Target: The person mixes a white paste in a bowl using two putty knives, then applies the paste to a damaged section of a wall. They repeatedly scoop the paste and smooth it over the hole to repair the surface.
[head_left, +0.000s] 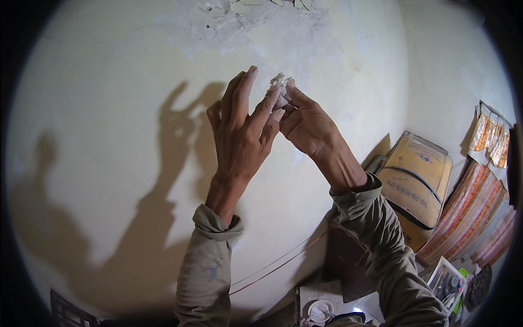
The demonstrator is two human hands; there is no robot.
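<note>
Against the pale wall (98, 98), my two hands meet below a cracked, flaking patch (256, 16). A crumbly grey-white lump (280, 82) is between their fingertips. My left hand (239, 125) has its index finger and thumb closed around the lump's lower left side, with the other fingers raised and apart. My right hand (308, 125) is closed on the lump from the right, palm partly showing. Shadows of both hands fall on the wall to the left. Whether the lump touches the wall is unclear.
At the right stands a large yellow case (408, 174) beside hanging striped cloth (468, 212). Below are a small table (327, 291) with a white container (318, 310), and a framed item (447, 283). Thin cords cross the lower wall; a dark grille (71, 310) is at lower left.
</note>
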